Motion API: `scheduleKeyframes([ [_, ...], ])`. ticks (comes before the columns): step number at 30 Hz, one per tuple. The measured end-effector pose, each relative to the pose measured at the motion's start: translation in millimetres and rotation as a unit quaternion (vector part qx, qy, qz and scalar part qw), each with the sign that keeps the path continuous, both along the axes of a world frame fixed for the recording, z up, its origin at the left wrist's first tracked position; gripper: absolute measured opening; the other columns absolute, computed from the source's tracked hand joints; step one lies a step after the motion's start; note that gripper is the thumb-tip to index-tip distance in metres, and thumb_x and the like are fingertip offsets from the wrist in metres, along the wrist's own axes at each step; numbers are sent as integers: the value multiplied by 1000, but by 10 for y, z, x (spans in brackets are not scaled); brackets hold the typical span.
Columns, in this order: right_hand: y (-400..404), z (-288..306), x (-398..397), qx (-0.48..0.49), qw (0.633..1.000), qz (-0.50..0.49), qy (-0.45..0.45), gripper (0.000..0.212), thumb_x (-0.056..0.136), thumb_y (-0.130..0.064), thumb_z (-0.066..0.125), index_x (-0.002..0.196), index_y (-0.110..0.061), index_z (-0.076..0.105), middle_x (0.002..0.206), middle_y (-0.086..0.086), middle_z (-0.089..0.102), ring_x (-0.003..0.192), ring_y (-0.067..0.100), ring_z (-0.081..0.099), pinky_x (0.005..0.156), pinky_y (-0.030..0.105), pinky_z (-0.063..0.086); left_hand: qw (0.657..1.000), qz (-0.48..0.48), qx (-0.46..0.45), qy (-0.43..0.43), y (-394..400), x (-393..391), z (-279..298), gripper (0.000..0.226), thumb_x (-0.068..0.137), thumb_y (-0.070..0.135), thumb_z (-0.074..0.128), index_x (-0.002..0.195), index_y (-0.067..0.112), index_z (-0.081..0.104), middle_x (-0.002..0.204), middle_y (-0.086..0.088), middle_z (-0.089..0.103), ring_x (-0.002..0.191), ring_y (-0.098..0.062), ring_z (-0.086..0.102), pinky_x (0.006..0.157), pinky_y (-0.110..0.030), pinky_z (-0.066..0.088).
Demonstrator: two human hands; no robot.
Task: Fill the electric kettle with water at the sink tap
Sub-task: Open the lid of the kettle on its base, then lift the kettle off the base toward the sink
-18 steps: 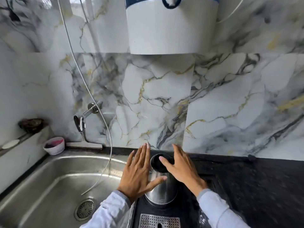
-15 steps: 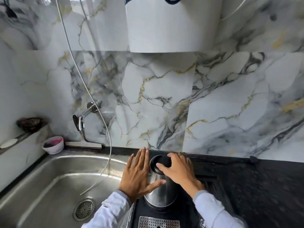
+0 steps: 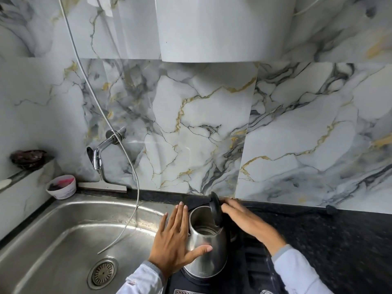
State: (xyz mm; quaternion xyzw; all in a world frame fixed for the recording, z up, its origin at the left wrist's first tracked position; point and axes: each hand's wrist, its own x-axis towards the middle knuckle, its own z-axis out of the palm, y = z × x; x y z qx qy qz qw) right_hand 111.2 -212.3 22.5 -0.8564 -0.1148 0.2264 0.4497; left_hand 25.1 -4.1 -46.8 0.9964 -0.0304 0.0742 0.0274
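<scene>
Now kettle lid flipped upright, right hand moved behind

- Kettle on table, just R of sink; lid up at its back.
- Tap on wall behind sink, L of kettle.
- Cup at sink's back-L corner.
- Drain in sink, front.

Legible text: none. One small engraved mark stood low on the steel body of the electric kettle, near its base, too small and blurred to be read. A faint print on the white cup by the sink was likewise unreadable.
</scene>
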Motion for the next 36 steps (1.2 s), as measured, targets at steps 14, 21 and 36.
scheduleKeyframes([
  [14,-106,-630,30,-40,952,-6,-304,39,76,-75,73,86,-43,54,74,-21,65,82,7,74,67,20,50,1000,5,-4,28,9,27,-32,130,68,99,14,157,6,-4,169,-12,-5,157,-24,-2,130,-48,7],
  [21,-74,-765,143,47,940,-51,-334,24,63,-59,83,67,-40,68,62,-25,73,65,-2,74,60,28,60,999,36,25,0,-107,-135,34,117,81,92,18,151,0,34,161,-18,33,148,-31,35,115,-58,41],
  [36,960,47,176,83,906,-128,-395,43,53,-59,80,63,-17,75,59,-6,77,60,12,75,60,41,62,993,33,29,-106,900,-195,816,116,80,92,14,153,3,30,164,-16,29,153,-27,25,122,-54,31],
])
